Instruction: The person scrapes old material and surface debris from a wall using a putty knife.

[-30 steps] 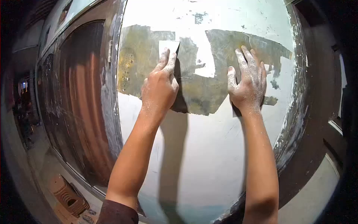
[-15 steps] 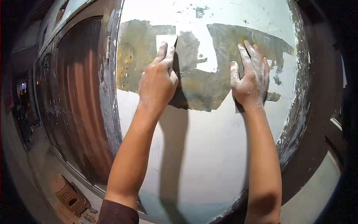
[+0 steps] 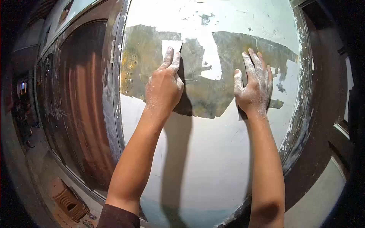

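Note:
My left hand presses a scraper with a flat, light-coloured blade against the wall, two fingers stretched along the blade. The rest of the tool is hidden under the hand. My right hand, dusted white, lies on the wall with its fingers spread and nothing visible in it. Both hands are over a bare grey-brown patch where the white coating is gone. A tongue of white coating hangs down into that patch between the hands.
To the left is a dark wooden door with a hinge on its frame. Worn, paint-flecked trim edges the wall on the right. A brown plastic stool lies on the floor at lower left.
The whole view has shifted slightly, so the wall and both hands appear a little lower. Against the wall, the scraper and both hands stay almost in place.

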`<state>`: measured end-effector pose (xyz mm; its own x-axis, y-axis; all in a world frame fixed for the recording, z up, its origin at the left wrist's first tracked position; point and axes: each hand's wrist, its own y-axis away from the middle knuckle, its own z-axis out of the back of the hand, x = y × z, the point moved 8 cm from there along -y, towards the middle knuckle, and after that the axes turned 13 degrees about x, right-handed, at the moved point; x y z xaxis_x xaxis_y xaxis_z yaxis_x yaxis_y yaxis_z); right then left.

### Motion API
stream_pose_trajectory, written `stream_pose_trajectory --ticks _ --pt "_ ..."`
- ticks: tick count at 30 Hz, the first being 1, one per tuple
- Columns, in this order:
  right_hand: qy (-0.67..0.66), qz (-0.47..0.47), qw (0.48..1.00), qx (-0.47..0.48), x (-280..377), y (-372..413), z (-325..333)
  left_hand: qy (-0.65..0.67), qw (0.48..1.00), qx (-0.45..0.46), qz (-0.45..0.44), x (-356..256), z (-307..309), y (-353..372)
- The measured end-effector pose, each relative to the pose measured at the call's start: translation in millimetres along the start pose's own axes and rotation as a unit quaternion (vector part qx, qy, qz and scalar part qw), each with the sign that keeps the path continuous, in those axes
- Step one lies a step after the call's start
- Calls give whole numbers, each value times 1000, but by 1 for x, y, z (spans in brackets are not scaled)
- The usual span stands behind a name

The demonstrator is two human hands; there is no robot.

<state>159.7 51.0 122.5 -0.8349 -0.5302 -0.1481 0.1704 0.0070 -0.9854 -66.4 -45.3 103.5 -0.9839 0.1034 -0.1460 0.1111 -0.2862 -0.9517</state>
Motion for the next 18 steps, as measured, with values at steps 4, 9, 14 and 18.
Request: stream_pose_trajectory --ticks 4,9,14,18 --pt "4 -5 1000 8 0 -1 0 -7 1000 -7 -10 2 1 1" --pt "3 -7 1000 11 -1 0 -2 -2 1000 9 -1 3 2 -7" --pt "3 -4 1000 10 -1 -1 0 -14 1000 6 -2 1 4 -5" --pt "11 -9 1000 11 0 0 0 -9 1000 12 10 2 3 -7"
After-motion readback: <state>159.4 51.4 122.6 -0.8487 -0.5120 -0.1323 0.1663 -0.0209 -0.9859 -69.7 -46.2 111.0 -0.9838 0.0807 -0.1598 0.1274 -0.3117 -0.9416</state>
